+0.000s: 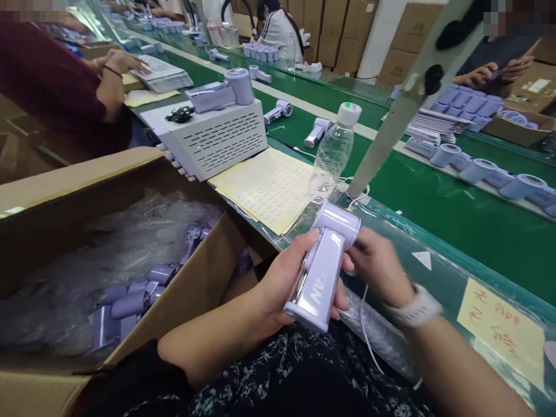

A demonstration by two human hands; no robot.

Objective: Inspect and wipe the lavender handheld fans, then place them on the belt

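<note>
My left hand [278, 278] is wrapped round a lilac handheld fan [319, 284] with "FAN" on its handle, held tilted above my lap. Behind the fan's head, my right hand [377, 260] is blurred by motion, its fingertips partly hidden. I cannot make out whether it holds anything. A white cable [364, 324] hangs just below it, running down across a roll of clear plastic wrap [382, 336]. The clear bottle [332, 153] stands just beyond the fan. Left of the bottle, a yellow sheet of small white stickers [264, 185] lies on the table.
At my left, an open carton [208, 266] holds plastic bags and several lilac fans [130, 304]. A white vented box [226, 136] bears another fan [238, 87]. A slanted metal post [391, 116] rises by the green conveyor [417, 191]. Other people's hands [124, 61] work nearby.
</note>
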